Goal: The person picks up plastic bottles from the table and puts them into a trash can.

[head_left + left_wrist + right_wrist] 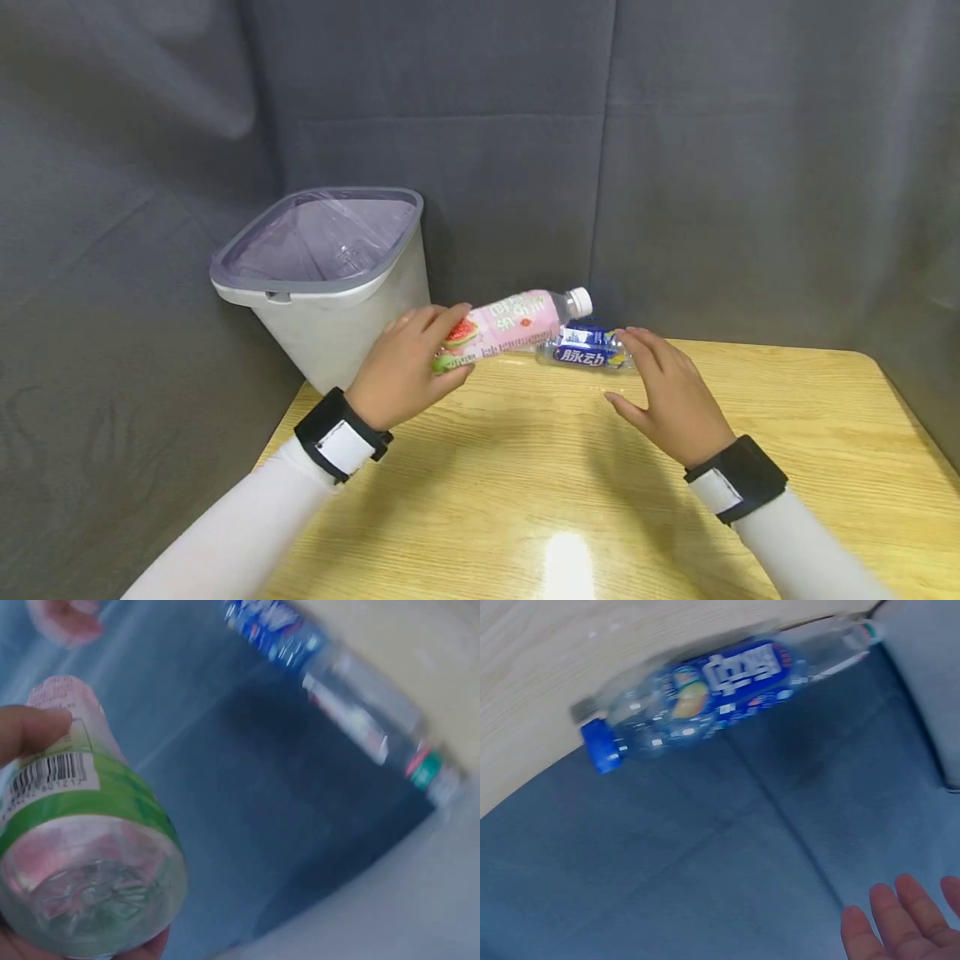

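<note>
Nearest up, two white sleeves (240, 525) reach in, each ending at a black strap wristband (753, 467). And here's the left hand (405, 362), just in front of the pale grey plastic bin (337, 325), thumb and fingers curled round the base end of a pink-labelled clear plastic bottle with a white cap (510, 325)! That bottle is up in the air, right of the bin, lying nearly level, its cap pointing away from the bin and tipped slightly upward. Over to the right hand (671, 400), farther right of the bin: fingers reaching out, thumb spread well apart, nothing in its hold. Nearest to it is a clear plastic bottle with a blue label and blue cap (585, 354), lying on the yellowish wooden table (525, 467), capped end away from the bin, hand and bottle apart. Between that one and the bin lies another clear plastic bottle (364, 701), blurred, with a green band at its bin-side end. The bin itself wears a grey rim and a translucent liner (315, 233), and behind it hangs dark grey cloth (450, 150).
</note>
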A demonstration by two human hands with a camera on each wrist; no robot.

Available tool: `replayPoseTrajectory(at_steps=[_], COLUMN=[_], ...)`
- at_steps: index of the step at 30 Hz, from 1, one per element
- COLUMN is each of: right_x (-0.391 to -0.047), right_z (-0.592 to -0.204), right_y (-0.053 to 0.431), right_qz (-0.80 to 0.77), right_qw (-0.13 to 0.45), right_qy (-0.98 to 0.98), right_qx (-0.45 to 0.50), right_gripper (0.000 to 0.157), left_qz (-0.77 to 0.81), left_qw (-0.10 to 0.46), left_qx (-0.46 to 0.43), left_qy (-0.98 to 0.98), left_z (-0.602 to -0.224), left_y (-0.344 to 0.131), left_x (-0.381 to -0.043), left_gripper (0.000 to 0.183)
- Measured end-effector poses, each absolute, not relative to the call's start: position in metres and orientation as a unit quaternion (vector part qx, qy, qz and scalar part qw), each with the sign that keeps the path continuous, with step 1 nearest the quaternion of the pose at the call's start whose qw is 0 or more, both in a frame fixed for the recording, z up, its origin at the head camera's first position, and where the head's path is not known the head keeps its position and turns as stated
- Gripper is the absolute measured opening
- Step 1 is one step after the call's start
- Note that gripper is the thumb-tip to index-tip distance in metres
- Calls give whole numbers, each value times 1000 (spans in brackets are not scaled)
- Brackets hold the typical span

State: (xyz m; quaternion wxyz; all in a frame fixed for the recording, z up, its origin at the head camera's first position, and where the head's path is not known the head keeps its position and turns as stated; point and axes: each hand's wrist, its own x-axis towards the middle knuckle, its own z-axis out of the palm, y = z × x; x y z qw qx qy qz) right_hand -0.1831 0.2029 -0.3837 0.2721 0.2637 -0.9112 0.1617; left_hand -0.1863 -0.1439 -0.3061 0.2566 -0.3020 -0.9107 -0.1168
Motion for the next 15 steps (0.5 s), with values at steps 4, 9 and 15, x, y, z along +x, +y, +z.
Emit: replayPoseTrajectory(at_steps=[4,9,15], right_x=[-206,-236,-265], right_z=[-396,-420,-448], right_y=[211,218,224], right_qz=[149,144,140], right_qw=[241,182,115], right_qy=[-926,-949,-967], right_qx=[250,215,181], right_gripper=[84,82,84], left_qz=[-144,-167,-177], left_qw=[296,337,351], left_qx=[-272,-220,-145], left_qy=[-904,-900,-908], left_z=[-274,-235,-208], left_y=[-159,-182,-211], left_x=[-188,-194,-207], left_gripper=[69,69,71])
